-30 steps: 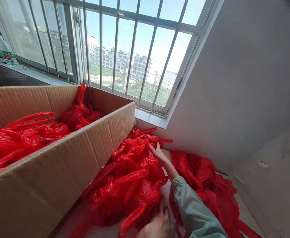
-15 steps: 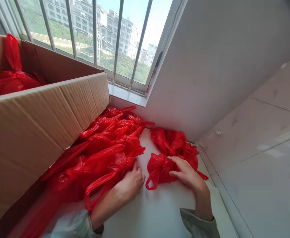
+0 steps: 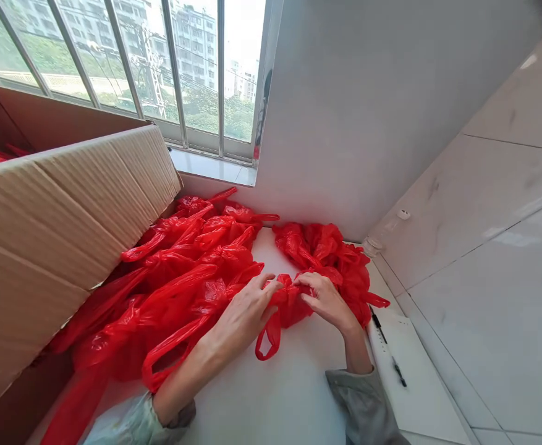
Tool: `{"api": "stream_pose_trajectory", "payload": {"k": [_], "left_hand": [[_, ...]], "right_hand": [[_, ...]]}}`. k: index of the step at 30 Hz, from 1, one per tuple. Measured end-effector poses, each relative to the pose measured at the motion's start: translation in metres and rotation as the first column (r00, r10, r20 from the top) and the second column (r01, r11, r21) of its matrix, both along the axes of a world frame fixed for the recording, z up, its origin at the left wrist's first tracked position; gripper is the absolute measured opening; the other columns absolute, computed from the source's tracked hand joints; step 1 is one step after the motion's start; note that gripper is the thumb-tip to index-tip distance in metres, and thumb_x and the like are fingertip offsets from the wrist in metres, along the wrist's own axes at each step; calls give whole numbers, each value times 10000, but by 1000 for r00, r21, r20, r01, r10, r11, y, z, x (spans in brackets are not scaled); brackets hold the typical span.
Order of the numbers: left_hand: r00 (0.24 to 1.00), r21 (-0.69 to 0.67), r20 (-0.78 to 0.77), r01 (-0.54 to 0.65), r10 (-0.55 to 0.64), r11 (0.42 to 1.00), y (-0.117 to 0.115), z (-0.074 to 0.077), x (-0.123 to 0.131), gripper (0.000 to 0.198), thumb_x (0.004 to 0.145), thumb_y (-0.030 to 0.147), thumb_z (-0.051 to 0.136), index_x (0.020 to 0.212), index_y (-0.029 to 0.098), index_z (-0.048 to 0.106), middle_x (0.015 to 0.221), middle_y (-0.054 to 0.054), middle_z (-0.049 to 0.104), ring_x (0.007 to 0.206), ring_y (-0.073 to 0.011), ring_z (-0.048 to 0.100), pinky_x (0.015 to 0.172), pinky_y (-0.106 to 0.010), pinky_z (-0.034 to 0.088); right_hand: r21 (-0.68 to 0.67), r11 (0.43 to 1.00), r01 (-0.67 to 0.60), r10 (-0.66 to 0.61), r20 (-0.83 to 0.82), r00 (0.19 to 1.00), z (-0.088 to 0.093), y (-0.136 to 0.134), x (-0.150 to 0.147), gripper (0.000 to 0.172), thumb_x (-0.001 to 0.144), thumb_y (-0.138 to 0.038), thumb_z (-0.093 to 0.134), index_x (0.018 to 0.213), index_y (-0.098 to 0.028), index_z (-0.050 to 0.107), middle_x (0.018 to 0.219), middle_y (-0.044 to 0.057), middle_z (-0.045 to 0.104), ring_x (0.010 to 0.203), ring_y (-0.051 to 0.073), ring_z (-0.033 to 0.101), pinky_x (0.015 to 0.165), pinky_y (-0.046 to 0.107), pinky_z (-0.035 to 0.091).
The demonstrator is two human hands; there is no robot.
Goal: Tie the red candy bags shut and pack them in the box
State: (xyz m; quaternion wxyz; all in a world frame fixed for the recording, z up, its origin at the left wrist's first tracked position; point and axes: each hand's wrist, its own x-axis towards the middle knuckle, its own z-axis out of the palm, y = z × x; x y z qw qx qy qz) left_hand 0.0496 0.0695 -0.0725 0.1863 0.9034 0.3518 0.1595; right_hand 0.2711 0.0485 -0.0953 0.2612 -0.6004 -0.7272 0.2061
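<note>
Both my hands meet on one small red plastic bag (image 3: 289,307) lying on the white surface (image 3: 293,395). My left hand (image 3: 247,312) grips its left side with fingers curled round the plastic. My right hand (image 3: 325,298) pinches its right side. A loop handle of this bag hangs toward me. A big heap of red bags (image 3: 178,278) spreads left of my left hand. A smaller heap of red bags (image 3: 330,253) lies behind my right hand.
A large open cardboard box (image 3: 57,204) with red bags inside fills the left. A barred window (image 3: 159,68) is behind it. A grey wall and tiled wall close the right. A black pen (image 3: 398,371) lies on a white board (image 3: 419,389) by my right wrist.
My left hand left the big heap and moved right onto the small bag. My right hand shifted with the bag slightly left and up. The view panned right and down.
</note>
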Motion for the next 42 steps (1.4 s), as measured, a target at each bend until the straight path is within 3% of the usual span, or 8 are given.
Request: {"api": "stream_pose_trajectory", "payload": {"k": [4, 11, 16, 19, 24, 28, 37, 42], "left_hand": [[999, -30, 42, -22, 23, 999, -3, -12, 13, 545, 820, 50, 638, 1310, 231, 480, 1412, -82, 485, 1279, -241, 507, 1022, -363, 476], [994, -86, 26, -106, 109, 991, 12, -15, 8, 53, 881, 177, 624, 917, 187, 586, 935, -21, 618, 802, -188, 627, 683, -275, 456], [992, -105, 61, -104, 111, 989, 14, -14, 5, 77, 866, 126, 637, 902, 168, 585, 936, -23, 597, 793, -176, 601, 700, -277, 444], [994, -101, 69, -74, 81, 992, 12, -20, 7, 114, 849, 70, 616, 906, 164, 591, 934, -23, 584, 796, -178, 597, 701, -282, 451], [996, -81, 85, 11, -4, 997, 9, -27, 8, 251, 871, 110, 607, 1104, 197, 575, 1109, -48, 558, 936, -190, 595, 820, -320, 497], [997, -86, 47, 59, -55, 995, 9, -22, 8, 207, 863, 101, 625, 1045, 198, 609, 1129, -54, 568, 1061, -219, 550, 916, -346, 477], [998, -122, -57, -2, -5, 993, 18, -2, -5, 160, 853, 76, 556, 732, 177, 528, 869, -15, 550, 763, -164, 529, 688, -287, 412], [993, -103, -113, -30, 19, 994, 19, 0, -22, 172, 882, 94, 564, 757, 181, 485, 869, -19, 510, 771, -179, 526, 707, -304, 420]], "right_hand": [[54, 997, -46, 50, -75, 996, 12, -4, -9, 256, 816, -78, 532, 923, -223, 713, 1001, 35, 713, 994, 200, 630, 931, 334, 453], [28, 999, -35, 38, -100, 994, 21, -12, -2, 160, 846, -156, 562, 869, -224, 704, 1066, 43, 707, 1009, 201, 646, 931, 334, 465], [-50, 999, 5, -7, -36, 999, 31, -26, 7, 84, 820, -232, 662, 886, -257, 707, 1149, 26, 682, 1106, 229, 593, 947, 363, 443], [-99, 995, 26, -22, 44, 999, 33, -29, -2, 246, 788, -365, 750, 1015, -283, 706, 1173, 30, 668, 1132, 243, 566, 899, 348, 453], [-93, 995, -20, 33, 141, 989, 25, -20, -27, 131, 910, -322, 630, 925, -217, 706, 919, 40, 709, 893, 204, 611, 774, 311, 417], [-74, 996, -48, 57, 123, 991, 22, -16, -32, 48, 887, -209, 640, 850, -211, 670, 863, 13, 699, 818, 174, 583, 707, 277, 372], [-97, 994, 56, -45, 118, 992, 26, -20, 2, 142, 865, -175, 593, 736, -212, 544, 791, -14, 627, 769, 158, 522, 668, 269, 334], [-163, 983, 83, -67, 99, 993, 33, -30, 12, 152, 832, -167, 560, 693, -214, 522, 688, -35, 564, 660, 136, 492, 590, 259, 320]]}}
